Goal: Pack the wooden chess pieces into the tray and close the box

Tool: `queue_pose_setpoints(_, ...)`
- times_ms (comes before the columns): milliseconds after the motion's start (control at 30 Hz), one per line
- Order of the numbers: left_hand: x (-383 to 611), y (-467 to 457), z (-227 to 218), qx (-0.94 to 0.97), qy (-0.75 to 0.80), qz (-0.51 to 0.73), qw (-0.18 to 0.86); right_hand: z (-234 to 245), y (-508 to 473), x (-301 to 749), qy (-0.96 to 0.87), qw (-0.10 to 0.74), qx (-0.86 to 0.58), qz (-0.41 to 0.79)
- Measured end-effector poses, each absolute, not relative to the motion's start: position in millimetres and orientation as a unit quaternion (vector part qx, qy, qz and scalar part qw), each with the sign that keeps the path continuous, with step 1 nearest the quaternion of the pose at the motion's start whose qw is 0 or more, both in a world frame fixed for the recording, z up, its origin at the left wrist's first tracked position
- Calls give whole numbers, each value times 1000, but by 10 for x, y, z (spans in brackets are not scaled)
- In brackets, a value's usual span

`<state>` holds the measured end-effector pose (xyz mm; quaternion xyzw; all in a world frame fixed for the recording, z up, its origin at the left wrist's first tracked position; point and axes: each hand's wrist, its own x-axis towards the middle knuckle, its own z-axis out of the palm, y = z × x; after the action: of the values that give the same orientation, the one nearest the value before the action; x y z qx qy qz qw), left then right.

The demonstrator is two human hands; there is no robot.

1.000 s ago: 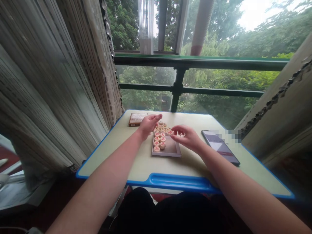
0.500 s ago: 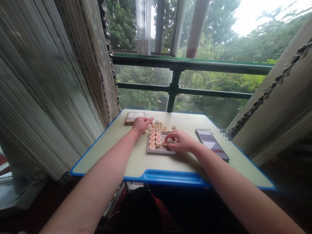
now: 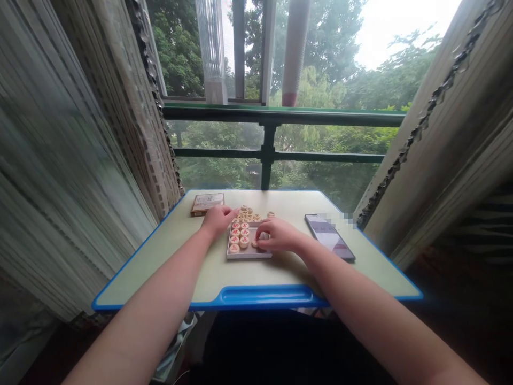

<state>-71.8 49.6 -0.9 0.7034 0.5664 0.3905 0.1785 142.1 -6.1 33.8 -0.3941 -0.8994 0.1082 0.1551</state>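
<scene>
A shallow white box tray (image 3: 244, 256) lies on the small table, with two columns of round Chinese chess pieces (image 3: 244, 242) bearing red characters at its left side. My right hand (image 3: 278, 235) reaches into the tray from the right, thumb and fingers closed on one chess piece (image 3: 255, 243) beside those columns. Behind the tray is a loose heap of pieces (image 3: 248, 216). My left hand (image 3: 219, 220) is at the heap's left edge, its fingers drawn together; whatever they may hold is hidden.
A box lid (image 3: 207, 202) lies at the table's back left. One piece (image 3: 271, 214) sits apart, right of the heap. To the right lies a phone (image 3: 331, 235). The blue-edged table (image 3: 180, 289) stands before a railing (image 3: 280, 115), between curtains.
The whole view has shifted, moving the table leftward in the picture. My left hand has come slightly nearer the tray. My right hand stays on its piece in the tray.
</scene>
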Motion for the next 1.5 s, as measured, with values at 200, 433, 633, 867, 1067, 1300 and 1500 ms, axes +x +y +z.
queue_pose_setpoints(200, -727, 510, -28, 710, 578, 388, 109, 392, -76, 1431, -892, 148, -417, 86)
queue_pose_setpoints(433, -697, 591, -76, 681, 601, 412, 70, 375, -30, 1464, -903, 115, -401, 103)
queue_pose_setpoints(633, -673, 568, -83, 653, 619, 436, -15, 338, -12, 1444, -908, 121, -383, 120)
queue_pose_setpoints(867, -643, 579, -82, 708, 571, 414, -47, 353, -67, 1409, -911, 126, -367, 140)
queue_pose_setpoints(1067, -770, 719, -100, 659, 595, 461, -10, 388, -58, 1407, -903, 114, -374, 181)
queue_pose_setpoints(1300, -886, 745, -94, 613, 616, 494, 11, 432, -71, 1398, -902, 109, -359, 215)
queue_pose_setpoints(1500, -849, 729, -99, 615, 630, 474, -18, 401, -49, 1402, -893, 92, -376, 231)
